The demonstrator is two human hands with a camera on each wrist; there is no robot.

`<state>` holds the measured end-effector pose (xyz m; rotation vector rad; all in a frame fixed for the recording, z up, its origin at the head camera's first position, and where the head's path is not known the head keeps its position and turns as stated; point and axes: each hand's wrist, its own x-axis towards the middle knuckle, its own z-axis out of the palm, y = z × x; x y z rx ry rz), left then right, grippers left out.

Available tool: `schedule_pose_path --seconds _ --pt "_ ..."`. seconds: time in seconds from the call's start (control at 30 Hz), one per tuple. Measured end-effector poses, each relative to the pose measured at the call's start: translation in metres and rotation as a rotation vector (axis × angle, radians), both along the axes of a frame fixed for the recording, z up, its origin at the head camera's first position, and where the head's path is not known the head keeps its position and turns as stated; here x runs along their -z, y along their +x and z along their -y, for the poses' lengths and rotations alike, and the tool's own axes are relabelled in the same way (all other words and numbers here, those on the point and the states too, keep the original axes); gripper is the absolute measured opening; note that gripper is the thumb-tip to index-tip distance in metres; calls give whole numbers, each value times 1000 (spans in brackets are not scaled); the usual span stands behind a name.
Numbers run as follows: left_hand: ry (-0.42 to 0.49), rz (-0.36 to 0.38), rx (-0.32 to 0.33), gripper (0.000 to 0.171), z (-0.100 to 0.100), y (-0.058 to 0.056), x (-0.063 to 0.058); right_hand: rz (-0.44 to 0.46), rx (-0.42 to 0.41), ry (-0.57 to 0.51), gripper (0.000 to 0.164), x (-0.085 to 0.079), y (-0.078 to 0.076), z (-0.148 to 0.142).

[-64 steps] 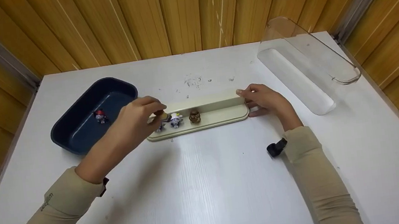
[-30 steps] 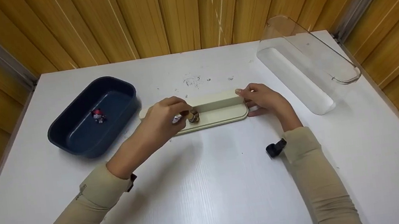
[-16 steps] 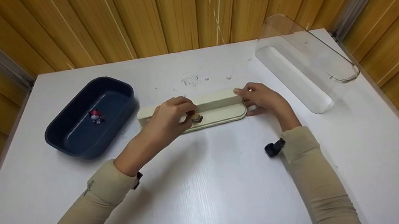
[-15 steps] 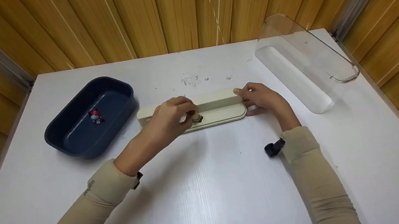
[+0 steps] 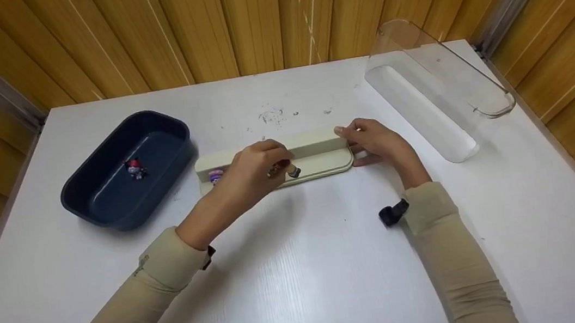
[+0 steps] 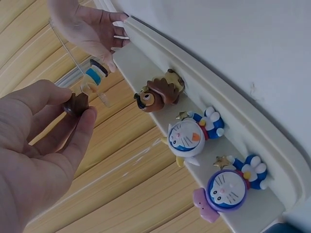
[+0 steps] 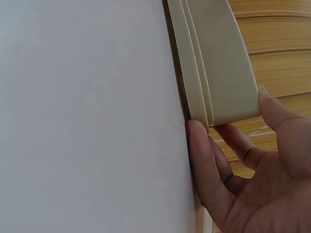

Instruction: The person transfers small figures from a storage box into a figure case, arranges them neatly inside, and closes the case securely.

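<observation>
My left hand (image 5: 261,170) pinches a small figurine (image 6: 92,80) by its brown top, between thumb and fingertips. The figurine's tan body with a blue band points away from the hand, over the cream stepped stand (image 5: 320,163). On that stand, in the left wrist view, three more figurines stand in a row: a brown-haired one (image 6: 158,92), a white-hooded blue cat (image 6: 187,136) and a purple-hatted blue cat (image 6: 228,189). The left hand hides most of them in the head view. My right hand (image 5: 378,139) grips the stand's right end, thumb on the raised back part.
A dark blue tub (image 5: 172,159) at the left holds one red-topped figurine (image 5: 135,169). At the back right, a long transparent cover (image 5: 436,77) with a white side rests on the white table (image 5: 302,280). Wooden panels (image 5: 248,18) enclose the table behind.
My left hand has moved right along the stand with the figurine, past the standing ones. The purple-hatted figurine shows again behind it. The right hand keeps its place at the stand's end.
</observation>
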<state>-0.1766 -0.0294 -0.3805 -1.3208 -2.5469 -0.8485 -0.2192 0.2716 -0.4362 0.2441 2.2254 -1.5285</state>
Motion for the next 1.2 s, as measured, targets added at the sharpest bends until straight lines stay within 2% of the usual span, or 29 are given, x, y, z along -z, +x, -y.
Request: schedule_pose_path --seconds 0.33,0.53,0.77,1.2 --pt "-15 24 5 15 -7 -2 2 -10 -3 26 54 -1 -1 1" --pt "-30 69 3 15 -15 -2 1 -13 -2 28 52 1 -1 2" --pt "-42 73 5 15 -23 -3 0 -12 -8 26 53 0 -1 2" --pt "-68 96 24 17 -39 -11 0 11 -13 15 51 -1 -2 1"
